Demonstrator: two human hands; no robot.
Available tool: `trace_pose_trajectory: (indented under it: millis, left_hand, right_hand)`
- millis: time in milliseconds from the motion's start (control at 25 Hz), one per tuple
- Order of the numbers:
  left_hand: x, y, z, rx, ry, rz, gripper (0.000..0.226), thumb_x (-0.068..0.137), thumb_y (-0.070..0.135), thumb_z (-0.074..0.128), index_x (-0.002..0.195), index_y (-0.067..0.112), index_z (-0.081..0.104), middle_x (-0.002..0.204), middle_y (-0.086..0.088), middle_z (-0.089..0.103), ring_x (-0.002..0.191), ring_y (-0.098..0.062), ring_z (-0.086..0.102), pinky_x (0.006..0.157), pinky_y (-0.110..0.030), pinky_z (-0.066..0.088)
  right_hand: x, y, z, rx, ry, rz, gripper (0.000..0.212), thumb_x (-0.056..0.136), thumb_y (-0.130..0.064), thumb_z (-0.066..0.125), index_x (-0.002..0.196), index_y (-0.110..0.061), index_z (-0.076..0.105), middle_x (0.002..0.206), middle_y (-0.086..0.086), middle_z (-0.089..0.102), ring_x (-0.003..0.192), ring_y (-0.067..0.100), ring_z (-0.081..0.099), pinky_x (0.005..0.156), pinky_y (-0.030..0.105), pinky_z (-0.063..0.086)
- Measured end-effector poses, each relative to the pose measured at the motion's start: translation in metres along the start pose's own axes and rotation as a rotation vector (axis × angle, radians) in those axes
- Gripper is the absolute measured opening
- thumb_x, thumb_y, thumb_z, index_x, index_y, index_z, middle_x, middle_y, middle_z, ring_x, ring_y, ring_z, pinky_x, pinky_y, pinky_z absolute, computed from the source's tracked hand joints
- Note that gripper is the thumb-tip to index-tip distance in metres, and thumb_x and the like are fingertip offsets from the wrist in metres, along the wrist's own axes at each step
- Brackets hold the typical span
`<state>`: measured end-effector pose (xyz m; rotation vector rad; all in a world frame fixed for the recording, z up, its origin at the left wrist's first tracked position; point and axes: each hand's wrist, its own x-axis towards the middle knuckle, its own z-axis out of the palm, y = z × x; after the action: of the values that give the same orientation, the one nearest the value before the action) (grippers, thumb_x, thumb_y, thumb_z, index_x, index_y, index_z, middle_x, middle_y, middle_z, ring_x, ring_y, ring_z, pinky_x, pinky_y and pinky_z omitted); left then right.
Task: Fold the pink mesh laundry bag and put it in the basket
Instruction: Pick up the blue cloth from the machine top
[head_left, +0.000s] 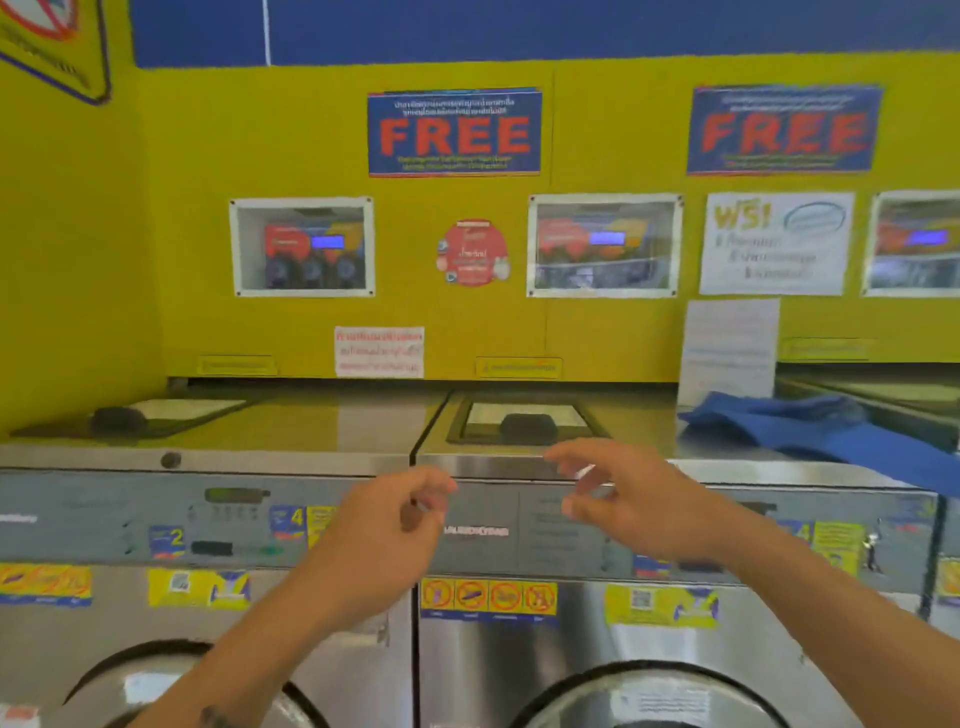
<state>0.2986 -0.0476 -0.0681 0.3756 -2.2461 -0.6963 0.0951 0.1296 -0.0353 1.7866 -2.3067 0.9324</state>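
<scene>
Neither the pink mesh laundry bag nor the basket is in view. My left hand (387, 525) is raised in front of the washers' control panels, its fingers loosely curled with nothing in them. To its right, my right hand (618, 493) hovers at the same height, fingers spread and empty. Both hands are slightly blurred. They are a short gap apart and touch nothing.
Two steel front-loading washing machines (208, 613) (649, 623) stand directly ahead, their round doors at the bottom edge. A blue cloth (831, 431) lies on the machine tops at the right. A yellow wall (519, 332) with posters rises behind.
</scene>
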Motion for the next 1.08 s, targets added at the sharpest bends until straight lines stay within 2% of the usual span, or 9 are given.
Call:
trace_pose_trajectory:
  millis: [280, 360, 440, 640, 760, 880, 960, 1040, 1080]
  left_hand:
    - [0.077, 0.034, 0.068, -0.066, -0.086, 0.097, 0.024, 0.092, 0.017, 0.058, 0.098, 0.039, 0.066, 0.092, 0.019, 0.067, 0.08, -0.004, 0.065, 0.065, -0.024, 0.051]
    - [0.101, 0.038, 0.091, -0.082, -0.102, 0.101, 0.024, 0.092, 0.018, 0.057, 0.099, 0.039, 0.067, 0.094, 0.018, 0.067, 0.082, -0.005, 0.067, 0.073, -0.031, 0.055]
    - [0.13, 0.042, 0.12, -0.082, -0.121, 0.11, 0.023, 0.091, 0.02, 0.058, 0.097, 0.04, 0.068, 0.093, 0.016, 0.067, 0.084, -0.01, 0.067, 0.078, -0.037, 0.055]
    - [0.239, 0.085, 0.208, -0.059, -0.204, 0.245, 0.019, 0.089, 0.024, 0.059, 0.096, 0.04, 0.067, 0.089, 0.022, 0.067, 0.079, -0.001, 0.065, 0.067, -0.02, 0.049]
    - [0.305, 0.127, 0.263, -0.103, -0.285, 0.252, 0.02, 0.089, 0.021, 0.059, 0.099, 0.036, 0.068, 0.088, 0.018, 0.067, 0.078, -0.002, 0.064, 0.064, -0.018, 0.051]
    - [0.341, 0.153, 0.307, -0.177, -0.39, 0.186, 0.018, 0.089, 0.02, 0.059, 0.098, 0.034, 0.067, 0.085, 0.009, 0.069, 0.073, -0.011, 0.065, 0.069, -0.032, 0.055]
    - [0.348, 0.164, 0.33, -0.225, -0.499, 0.206, 0.02, 0.084, 0.035, 0.064, 0.104, 0.037, 0.064, 0.097, 0.015, 0.066, 0.085, -0.002, 0.063, 0.079, -0.03, 0.052]
    - [0.35, 0.174, 0.353, -0.157, -0.729, 0.251, 0.056, 0.071, 0.066, 0.063, 0.123, 0.051, 0.049, 0.127, 0.026, 0.05, 0.118, 0.009, 0.045, 0.102, -0.028, 0.04]
    - [0.349, 0.177, 0.367, -0.05, -0.856, 0.258, 0.075, 0.063, 0.077, 0.06, 0.131, 0.062, 0.032, 0.146, 0.025, 0.033, 0.137, 0.003, 0.027, 0.113, -0.035, 0.028]
  right_hand:
    - [0.0, 0.072, -0.065, -0.059, 0.093, 0.115, 0.047, 0.09, -0.033, 0.066, 0.134, -0.04, 0.051, 0.12, -0.015, 0.062, 0.103, 0.001, 0.061, 0.081, 0.023, 0.052]
    - [0.004, 0.101, -0.081, -0.078, 0.123, 0.13, 0.046, 0.089, -0.031, 0.066, 0.132, -0.04, 0.052, 0.119, -0.015, 0.062, 0.105, 0.004, 0.061, 0.089, 0.031, 0.054]
    - [0.01, 0.138, -0.099, -0.081, 0.173, 0.148, 0.047, 0.088, -0.029, 0.067, 0.13, -0.042, 0.053, 0.122, -0.013, 0.061, 0.109, 0.004, 0.06, 0.092, 0.029, 0.051]
    - [0.051, 0.251, -0.162, -0.224, 0.278, 0.157, 0.052, 0.085, -0.03, 0.067, 0.132, -0.042, 0.048, 0.13, -0.011, 0.042, 0.114, 0.011, 0.048, 0.088, 0.023, 0.042]
    - [0.085, 0.314, -0.21, -0.256, 0.334, 0.22, 0.058, 0.083, -0.03, 0.069, 0.135, -0.042, 0.045, 0.143, 0.0, 0.031, 0.133, 0.024, 0.037, 0.106, 0.041, 0.041]
    - [0.103, 0.365, -0.245, -0.174, 0.374, 0.346, 0.06, 0.082, -0.03, 0.069, 0.135, -0.046, 0.044, 0.152, 0.009, 0.021, 0.146, 0.028, 0.017, 0.11, 0.049, 0.036]
    - [0.112, 0.392, -0.253, -0.079, 0.346, 0.414, 0.057, 0.084, -0.026, 0.069, 0.133, -0.045, 0.046, 0.155, 0.011, 0.019, 0.149, 0.027, 0.01, 0.112, 0.05, 0.034]
    - [0.123, 0.411, -0.254, 0.041, 0.341, 0.434, 0.051, 0.088, -0.017, 0.066, 0.13, -0.042, 0.052, 0.155, 0.011, 0.022, 0.149, 0.027, 0.011, 0.115, 0.051, 0.03]
    - [0.131, 0.417, -0.252, 0.07, 0.332, 0.432, 0.049, 0.089, -0.012, 0.064, 0.129, -0.038, 0.056, 0.154, 0.011, 0.025, 0.148, 0.027, 0.014, 0.117, 0.05, 0.027]
